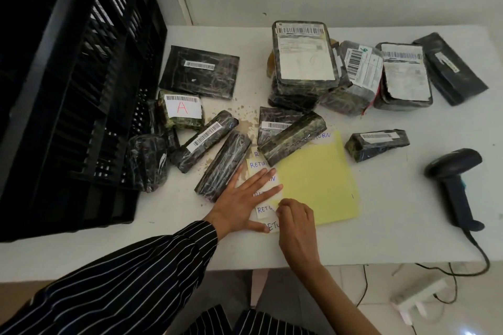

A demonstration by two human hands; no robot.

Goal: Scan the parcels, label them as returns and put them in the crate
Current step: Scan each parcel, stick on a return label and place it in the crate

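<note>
Table (408, 226): crate (81, 90) left edge, scanner (457, 185) right; right hand (295, 221) pinches label (264, 209).

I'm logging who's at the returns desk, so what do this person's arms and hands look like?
A long black sleeve with thin white pinstripes covers the left arm, gathered at a cuff by the wrist. The right forearm has no sleeve in view. The left hand and the right hand are bare: no gloves, and no ring or watch that I can see.
</note>
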